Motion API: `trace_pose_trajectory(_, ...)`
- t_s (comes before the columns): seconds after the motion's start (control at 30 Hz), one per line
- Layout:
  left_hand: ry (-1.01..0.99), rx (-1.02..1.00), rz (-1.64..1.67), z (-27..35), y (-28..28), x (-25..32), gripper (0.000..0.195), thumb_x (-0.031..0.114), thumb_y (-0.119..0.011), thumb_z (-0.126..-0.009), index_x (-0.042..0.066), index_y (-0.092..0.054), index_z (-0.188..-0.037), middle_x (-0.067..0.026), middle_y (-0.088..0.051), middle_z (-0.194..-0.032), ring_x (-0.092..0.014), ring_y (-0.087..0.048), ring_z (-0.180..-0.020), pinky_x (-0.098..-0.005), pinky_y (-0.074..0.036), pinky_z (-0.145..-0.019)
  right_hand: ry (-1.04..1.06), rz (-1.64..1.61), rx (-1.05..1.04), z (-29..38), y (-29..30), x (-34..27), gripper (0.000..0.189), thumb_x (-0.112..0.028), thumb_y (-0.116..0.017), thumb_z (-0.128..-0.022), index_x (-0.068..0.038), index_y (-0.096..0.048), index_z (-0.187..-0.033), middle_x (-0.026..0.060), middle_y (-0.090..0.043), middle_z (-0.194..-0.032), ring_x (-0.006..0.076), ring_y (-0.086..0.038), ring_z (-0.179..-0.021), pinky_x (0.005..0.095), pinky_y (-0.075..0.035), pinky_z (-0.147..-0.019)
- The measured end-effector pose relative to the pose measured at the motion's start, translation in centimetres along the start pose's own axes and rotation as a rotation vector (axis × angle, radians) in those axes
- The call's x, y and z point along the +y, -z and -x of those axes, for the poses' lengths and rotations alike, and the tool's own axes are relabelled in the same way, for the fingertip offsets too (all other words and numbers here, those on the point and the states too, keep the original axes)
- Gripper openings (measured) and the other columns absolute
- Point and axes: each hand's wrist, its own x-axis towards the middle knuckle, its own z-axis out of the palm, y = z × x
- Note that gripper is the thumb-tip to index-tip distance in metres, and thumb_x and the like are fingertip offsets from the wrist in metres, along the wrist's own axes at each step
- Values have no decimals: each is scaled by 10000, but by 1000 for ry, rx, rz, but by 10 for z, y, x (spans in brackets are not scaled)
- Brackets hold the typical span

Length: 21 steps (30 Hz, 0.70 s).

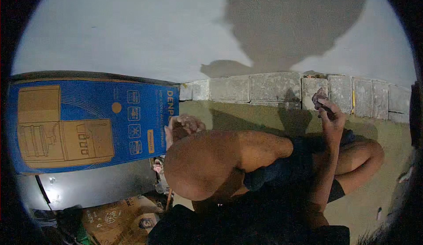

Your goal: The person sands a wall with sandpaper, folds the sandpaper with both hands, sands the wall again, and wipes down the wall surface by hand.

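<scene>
My right hand [333,114] is raised in front of the low row of grey blocks. Its fingers pinch a small dark reddish-brown lump [319,98], whose kind I cannot tell. My left hand cannot be made out. My bent left knee [198,165] fills the middle of the view, and my right knee [373,152] is folded out at the right. Just beyond the left knee sits a pale, crinkled bundle [188,122] with brown in it, perhaps a plastic bag, partly hidden by the leg.
A large blue cardboard box [138,89] printed with a water dispenser drawing lies at the left. Grey blocks [276,86] line the foot of the white wall [132,30]. A brown carton [112,218] is at the lower left. A small pen-like item [379,213] lies on the floor [357,208].
</scene>
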Motion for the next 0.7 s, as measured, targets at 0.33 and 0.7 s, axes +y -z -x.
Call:
trace_pose_trajectory(0.33, 122, -572, 34, -31, -83, -57, 782, 687, -180, -812, 44, -625, -794, -149, -574, -842, -304, -512, -790, -446, -411, -727, -8, 64, 14, 3, -1, -14, 186, -22, -620, -812, -29, -670, -992, 112, -664, -1006, 199, -612, -958, 306, -456, -861)
trace_pose_trajectory(0.7, 234, -1114, 205, -69, -83, -58, 1006, 826, -20, -749, 92, -705, -690, -143, -609, -798, -332, -542, -741, -435, -420, -674, -41, -7, -28, 2, -4, -5, 161, -70, -621, -849, -34, -667, -999, 91, -664, -993, 187, -614, -928, 307, -471, -826)
